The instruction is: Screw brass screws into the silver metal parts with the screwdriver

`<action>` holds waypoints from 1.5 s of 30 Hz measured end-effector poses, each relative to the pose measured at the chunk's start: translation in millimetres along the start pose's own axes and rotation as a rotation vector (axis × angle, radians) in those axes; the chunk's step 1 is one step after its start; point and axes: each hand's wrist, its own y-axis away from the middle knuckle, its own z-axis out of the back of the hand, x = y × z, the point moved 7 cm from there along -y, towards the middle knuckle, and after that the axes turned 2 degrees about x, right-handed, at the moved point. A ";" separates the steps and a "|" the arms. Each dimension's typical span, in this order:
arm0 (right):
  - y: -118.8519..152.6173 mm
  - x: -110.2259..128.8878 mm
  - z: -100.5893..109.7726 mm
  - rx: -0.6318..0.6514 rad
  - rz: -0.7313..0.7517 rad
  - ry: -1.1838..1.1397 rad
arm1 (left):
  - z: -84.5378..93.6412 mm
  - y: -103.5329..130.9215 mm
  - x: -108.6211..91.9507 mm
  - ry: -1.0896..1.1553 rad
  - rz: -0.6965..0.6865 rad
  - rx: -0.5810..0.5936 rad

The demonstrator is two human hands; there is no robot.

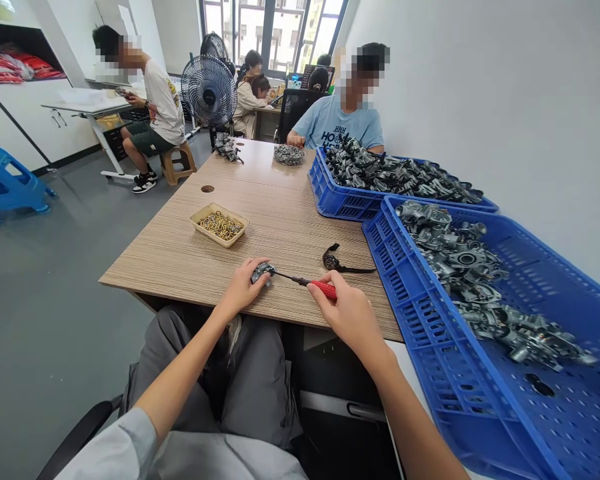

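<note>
My left hand (243,287) is closed around a small grey metal part (263,272) at the front edge of the wooden table (280,207). Gripped in my right hand (353,310) is a screwdriver with a red handle (324,289); its dark shaft points left and its tip meets the metal part. Whether the tip sits in a screw is too small to tell. Beyond my left hand stands a cream tray (211,238) of small brass-coloured pieces. A black wristwatch (331,260) lies behind the screwdriver.
Two blue crates, one near (430,360) and one farther (340,197), hold many metal parts on the right. A clear container (289,155) and more parts (226,147) are at the far end. A person in a blue shirt (325,120) sits there. A fan (209,93) stands beyond.
</note>
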 end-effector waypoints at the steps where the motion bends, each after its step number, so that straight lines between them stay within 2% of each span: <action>1: 0.1 0.7 -0.1 0.007 0.006 -0.012 | 0.0 0.0 0.3 0.000 -0.001 -0.001; 6: 0.7 6.8 -1.1 0.053 0.099 -0.135 | 0.1 0.1 0.6 0.003 -0.006 -0.005; 12: 2.2 12.8 2.0 0.004 0.254 -0.129 | 0.7 -0.3 1.3 0.000 -0.004 -0.012; 18: -1.4 -0.1 -4.2 0.015 0.084 -0.178 | 1.0 -0.1 -0.7 -0.012 -0.009 -0.010; 21: -2.0 -3.3 -5.4 0.002 0.047 -0.186 | 1.2 -0.1 -1.6 -0.006 -0.010 -0.012; 29: 0.6 9.3 -1.6 -0.042 0.314 -0.245 | 0.9 -0.2 0.7 -0.005 -0.002 -0.011; 31: -0.5 5.6 -3.6 -0.039 0.260 -0.227 | 1.3 -0.2 0.4 -0.003 -0.001 -0.016; 34: -2.3 -5.1 -7.7 -0.020 0.073 -0.130 | 2.0 -0.2 -1.9 0.004 -0.005 -0.019; 36: -2.2 -8.1 -8.0 -0.006 -0.001 -0.078 | 2.5 -0.2 -3.5 0.007 -0.006 -0.020; 38: -1.7 -6.1 -7.0 0.020 -0.001 -0.088 | 2.9 -0.2 -4.3 0.007 -0.004 -0.021; 43: 1.9 6.7 -6.0 0.106 0.147 -0.266 | 3.0 0.1 -3.6 0.002 0.003 -0.022; 45: 2.6 6.0 -6.8 0.093 0.142 -0.221 | 2.7 0.2 -2.7 0.002 0.005 -0.021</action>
